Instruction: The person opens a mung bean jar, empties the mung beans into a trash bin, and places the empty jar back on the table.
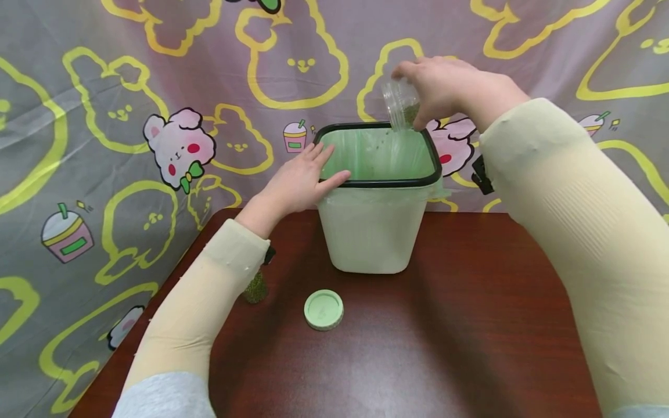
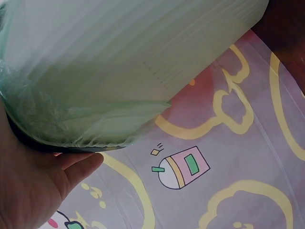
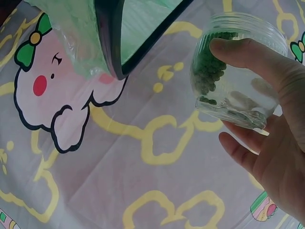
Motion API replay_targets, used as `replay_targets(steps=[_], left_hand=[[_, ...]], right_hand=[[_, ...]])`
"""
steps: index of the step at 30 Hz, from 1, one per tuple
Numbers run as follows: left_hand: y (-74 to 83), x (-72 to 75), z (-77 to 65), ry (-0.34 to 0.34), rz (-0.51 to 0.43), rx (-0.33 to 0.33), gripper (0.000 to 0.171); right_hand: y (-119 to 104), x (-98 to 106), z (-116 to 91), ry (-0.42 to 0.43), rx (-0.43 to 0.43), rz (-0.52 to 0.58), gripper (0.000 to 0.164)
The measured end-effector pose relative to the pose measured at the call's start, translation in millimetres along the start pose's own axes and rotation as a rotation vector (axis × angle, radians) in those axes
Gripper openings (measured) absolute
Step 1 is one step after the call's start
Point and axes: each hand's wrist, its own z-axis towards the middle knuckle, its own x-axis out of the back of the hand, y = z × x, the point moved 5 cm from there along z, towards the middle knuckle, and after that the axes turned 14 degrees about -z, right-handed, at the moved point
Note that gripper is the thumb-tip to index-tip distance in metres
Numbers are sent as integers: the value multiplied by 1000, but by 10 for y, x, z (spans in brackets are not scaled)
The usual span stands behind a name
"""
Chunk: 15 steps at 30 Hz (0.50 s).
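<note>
My right hand (image 1: 449, 87) grips a clear jar (image 3: 238, 102) of small green beans (image 3: 208, 67), thumb on one side and fingers round the other. The jar tilts over the back right rim of a pale bin (image 1: 371, 232), mouth toward the inside. A few dark specks show below the mouth, against the green liner bag (image 1: 360, 154). On the bin's black rim (image 1: 387, 183), at its left side, rests my left hand (image 1: 295, 180), with its fingers fairly straight and its thumb across the front corner.
A round light-green lid (image 1: 324, 309) lies on the dark wooden table (image 1: 376, 348) before the bin. Behind my left forearm, a container of green beans (image 1: 256, 288) is partly hidden. A patterned curtain (image 1: 198, 35) hangs close behind and along the left side.
</note>
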Motion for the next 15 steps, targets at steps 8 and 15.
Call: replay_targets(steps=[8,15], left_hand=[[4,9,0,5,-7,4,84],[10,5,4,2,-6,4,84]], right_hand=[[-2,8,8,1,-2,0,97],[21,65,-16,34,-24,-22,97]])
